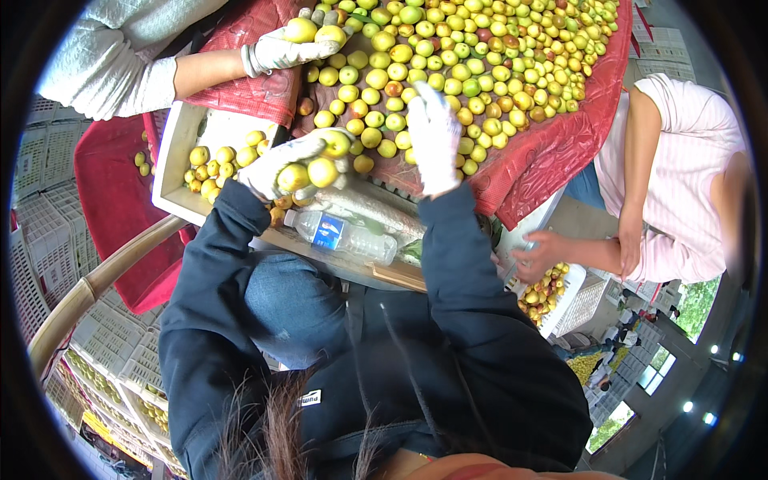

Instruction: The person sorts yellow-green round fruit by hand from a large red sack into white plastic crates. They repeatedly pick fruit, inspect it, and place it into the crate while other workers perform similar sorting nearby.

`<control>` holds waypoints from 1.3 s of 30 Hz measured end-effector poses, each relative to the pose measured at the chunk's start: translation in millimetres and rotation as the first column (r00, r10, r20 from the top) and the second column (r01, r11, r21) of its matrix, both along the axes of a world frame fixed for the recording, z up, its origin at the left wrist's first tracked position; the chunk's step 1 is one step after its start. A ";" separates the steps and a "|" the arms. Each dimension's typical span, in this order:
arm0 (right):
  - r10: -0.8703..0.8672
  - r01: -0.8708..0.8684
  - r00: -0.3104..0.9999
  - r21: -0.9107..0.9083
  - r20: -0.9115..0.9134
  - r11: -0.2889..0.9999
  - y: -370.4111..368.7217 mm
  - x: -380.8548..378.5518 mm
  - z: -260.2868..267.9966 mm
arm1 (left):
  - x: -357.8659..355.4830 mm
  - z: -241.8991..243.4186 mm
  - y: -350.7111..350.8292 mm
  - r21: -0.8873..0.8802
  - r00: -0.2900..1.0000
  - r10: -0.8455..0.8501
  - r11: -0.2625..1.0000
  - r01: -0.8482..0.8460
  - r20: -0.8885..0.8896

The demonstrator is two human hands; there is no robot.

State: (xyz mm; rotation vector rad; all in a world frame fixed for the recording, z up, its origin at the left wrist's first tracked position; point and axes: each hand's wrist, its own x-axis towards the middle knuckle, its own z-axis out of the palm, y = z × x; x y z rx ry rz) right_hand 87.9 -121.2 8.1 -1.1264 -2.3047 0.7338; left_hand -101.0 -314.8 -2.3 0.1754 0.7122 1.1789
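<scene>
My left hand [300,165], in a white work glove, is palm up and holds several yellow-green jujubes [323,172]. It is above the near left corner of a sorting table, beside a white bin [171,162] with more jujubes [213,171] inside. My right hand [435,141], gloved and blurred, reaches over the spread of loose jujubes [474,72] on the table. Its back faces me, so whatever its fingertips hold is hidden. In front of my body, a clear plastic bottle [345,237] with a blue label lies in a trough along the table's near edge.
At upper left, another person's gloved hand [294,48] holds jujubes. A person in a pink striped top [672,180] is at the right, near a white crate of jujubes [561,300]. Red quilted padding [540,162] edges the table. A bamboo pole [108,276] slants at left.
</scene>
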 end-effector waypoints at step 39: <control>-0.117 0.191 0.917 -0.162 0.380 0.968 118.7 34.6 -56.7 | -28.2 -39.9 -8.6 -0.122 0.939 0.231 0.971 -0.205 0.256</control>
